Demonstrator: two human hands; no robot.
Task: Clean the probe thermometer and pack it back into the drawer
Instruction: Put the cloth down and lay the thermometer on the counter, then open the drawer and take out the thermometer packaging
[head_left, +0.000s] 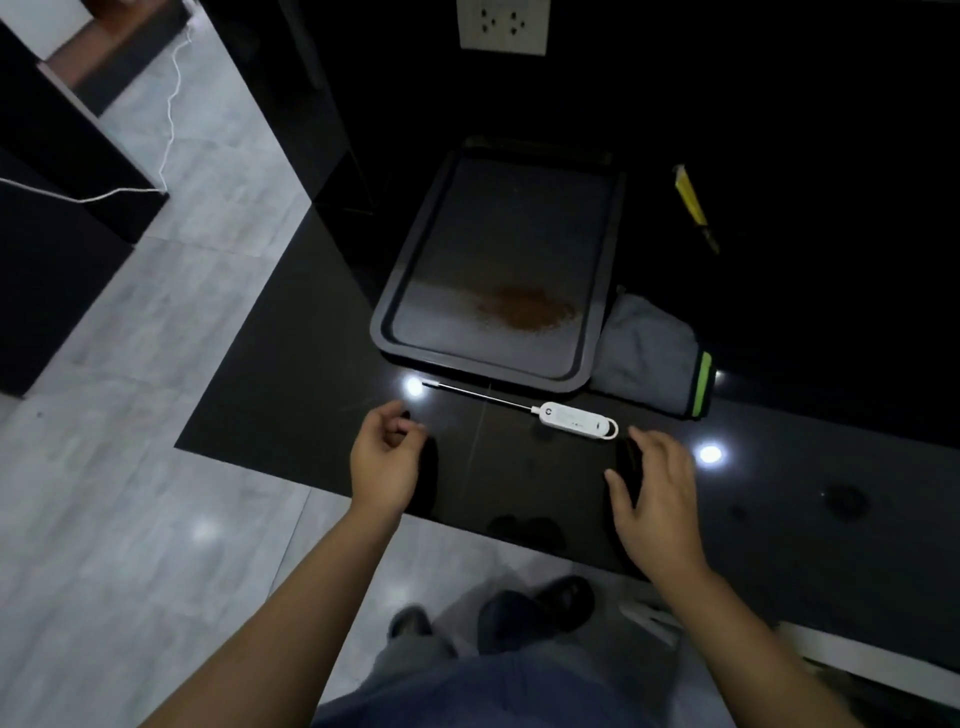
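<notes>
A white probe thermometer (574, 418) lies on the glossy black counter (291, 405), its thin metal probe pointing left, just in front of a dark baking tray. My right hand (657, 499) hovers a little below the thermometer's handle end, fingers spread and holding nothing. My left hand (387, 460) is below the probe's tip, fingers loosely curled and apart, also holding nothing. Neither hand touches the thermometer. A grey cloth (644, 353) with a green edge lies to the right of the tray. No drawer can be made out.
The dark baking tray (400, 306) carries a brown stain near its front. A yellow-handled tool (693, 205) lies at the back right. A wall socket (501, 26) is above. The counter's front edge runs just below my hands; grey floor tiles and a white cable lie to the left.
</notes>
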